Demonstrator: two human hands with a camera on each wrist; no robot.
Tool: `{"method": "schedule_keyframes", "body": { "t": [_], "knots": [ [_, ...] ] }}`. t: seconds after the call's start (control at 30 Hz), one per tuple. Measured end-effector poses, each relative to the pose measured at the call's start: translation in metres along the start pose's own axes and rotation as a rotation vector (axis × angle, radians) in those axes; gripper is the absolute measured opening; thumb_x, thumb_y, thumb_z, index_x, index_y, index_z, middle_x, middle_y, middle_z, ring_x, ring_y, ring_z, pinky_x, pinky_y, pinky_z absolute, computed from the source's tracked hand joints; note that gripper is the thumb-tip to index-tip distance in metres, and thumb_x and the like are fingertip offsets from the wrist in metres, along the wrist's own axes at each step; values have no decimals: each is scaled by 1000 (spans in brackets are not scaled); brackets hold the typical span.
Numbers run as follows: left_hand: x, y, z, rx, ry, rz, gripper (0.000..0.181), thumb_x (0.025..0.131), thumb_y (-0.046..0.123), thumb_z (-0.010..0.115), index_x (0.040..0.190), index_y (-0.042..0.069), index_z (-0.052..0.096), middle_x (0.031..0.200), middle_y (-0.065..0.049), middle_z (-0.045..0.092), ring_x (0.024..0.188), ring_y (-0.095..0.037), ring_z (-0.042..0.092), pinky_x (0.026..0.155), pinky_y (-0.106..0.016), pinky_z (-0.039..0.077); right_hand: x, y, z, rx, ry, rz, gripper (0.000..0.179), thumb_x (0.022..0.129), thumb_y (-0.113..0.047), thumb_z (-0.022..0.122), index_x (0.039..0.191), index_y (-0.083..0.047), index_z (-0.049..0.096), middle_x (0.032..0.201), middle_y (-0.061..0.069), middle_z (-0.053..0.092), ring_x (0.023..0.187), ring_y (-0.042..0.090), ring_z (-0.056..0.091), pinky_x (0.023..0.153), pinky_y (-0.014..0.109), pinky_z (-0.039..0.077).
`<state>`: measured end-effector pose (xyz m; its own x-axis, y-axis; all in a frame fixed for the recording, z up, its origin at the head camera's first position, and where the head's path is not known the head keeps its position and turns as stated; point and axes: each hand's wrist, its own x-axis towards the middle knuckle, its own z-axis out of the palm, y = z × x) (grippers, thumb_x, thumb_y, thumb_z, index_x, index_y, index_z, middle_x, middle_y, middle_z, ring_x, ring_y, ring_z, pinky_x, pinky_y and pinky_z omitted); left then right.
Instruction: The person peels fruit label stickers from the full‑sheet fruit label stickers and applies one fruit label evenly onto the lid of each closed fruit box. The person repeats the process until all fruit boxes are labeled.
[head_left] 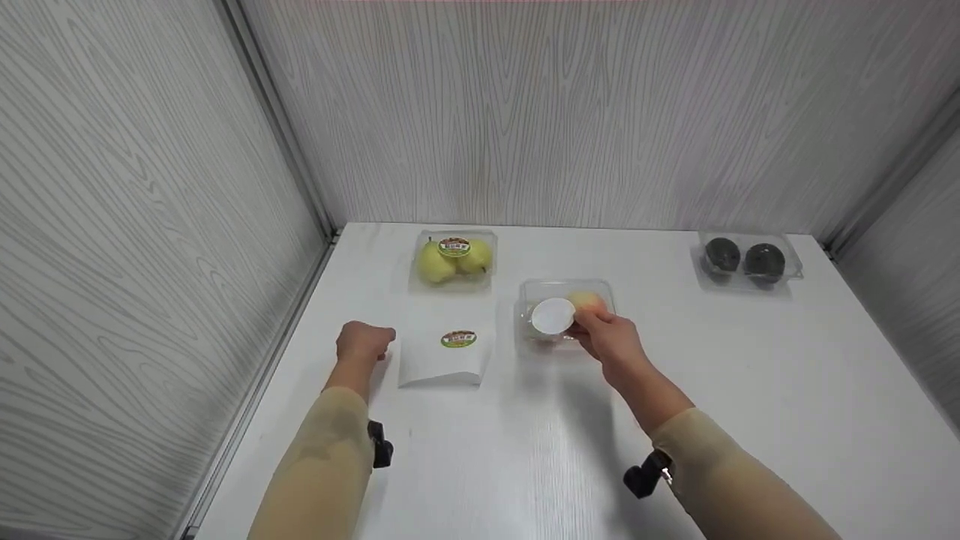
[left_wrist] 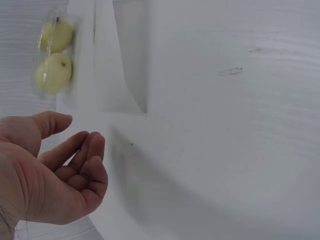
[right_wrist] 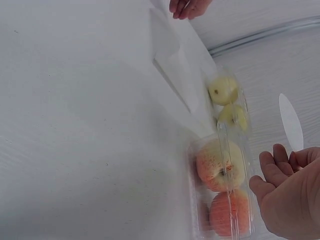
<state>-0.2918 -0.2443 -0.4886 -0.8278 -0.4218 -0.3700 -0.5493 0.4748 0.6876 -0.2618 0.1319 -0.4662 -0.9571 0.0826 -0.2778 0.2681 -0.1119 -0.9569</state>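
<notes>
Half-curled left hand [head_left: 362, 341], white label [head_left: 553, 316] in pinching right hand [head_left: 616, 345]

"Where's passage round the middle box [head_left: 559, 285]?"

"At six o'clock, over bare table [head_left: 495, 457]; at three too, short of the dark fruit [head_left: 765, 262]."

"What blocks?"

"Right hand [head_left: 615, 345] at four, its sticker [head_left: 553, 316] over the box; paper [head_left: 424, 360] at eight, left hand [head_left: 364, 343] beyond; pears [head_left: 435, 264] at ten; wall [head_left: 487, 112] across twelve."

"Between pears and paper?"

"Perhaps a gap; the paper's far edge is faint."

Dark round fruits [head_left: 765, 262] in clear box [head_left: 793, 268], back right; pears [head_left: 436, 264] (yellowish, boxed), back left; wood-grain wall [head_left: 480, 112] behind.
</notes>
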Motion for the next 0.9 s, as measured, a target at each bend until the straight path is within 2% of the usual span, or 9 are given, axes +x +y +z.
{"method": "schedule_keyframes", "body": {
  "t": [0.13,0.27,0.37,0.47,0.63,0.9],
  "knots": [
    [-7,14,1,17,40,47,50,98,23,64,132,-14,62,111,-22,71,99,-31,69,86,-39,57,1,-2,-2,2,-3,8,43,106,-16,60,136,15,61,111,17,78,101,15,74,114,42,45],
    [-12,32,7,31,68,95,50,101,26,63,133,-12,63,130,-27,68,122,-40,66,101,-49,55,1,-2,-5,-15,-8,15,46,107,-18,58,140,14,58,120,20,75,113,20,73,115,42,43],
    [-16,45,13,33,93,155,41,102,27,63,126,-6,70,124,-22,73,116,-37,69,98,-48,56,1,-2,-6,-24,-20,14,48,108,-20,57,143,13,56,128,23,72,125,26,68,116,40,43],
    [-22,56,19,21,118,233,35,101,26,64,121,-2,74,116,-18,75,108,-34,71,93,-47,57,1,-1,-7,-31,-28,13,49,108,-21,56,144,13,56,133,24,68,131,29,63,116,39,43],
    [-34,71,29,3,147,383,28,98,21,66,115,1,78,109,-15,77,101,-30,71,91,-47,56,2,0,-7,-46,-13,10,48,109,-21,55,144,12,57,132,24,69,131,28,64,116,40,43],
    [-56,85,42,21,160,640,31,94,16,68,118,0,79,113,-13,78,106,-29,73,92,-45,57,2,-2,-6,-35,-7,18,50,108,-21,56,144,13,56,131,24,70,125,24,68,114,42,45]
  ]
}}
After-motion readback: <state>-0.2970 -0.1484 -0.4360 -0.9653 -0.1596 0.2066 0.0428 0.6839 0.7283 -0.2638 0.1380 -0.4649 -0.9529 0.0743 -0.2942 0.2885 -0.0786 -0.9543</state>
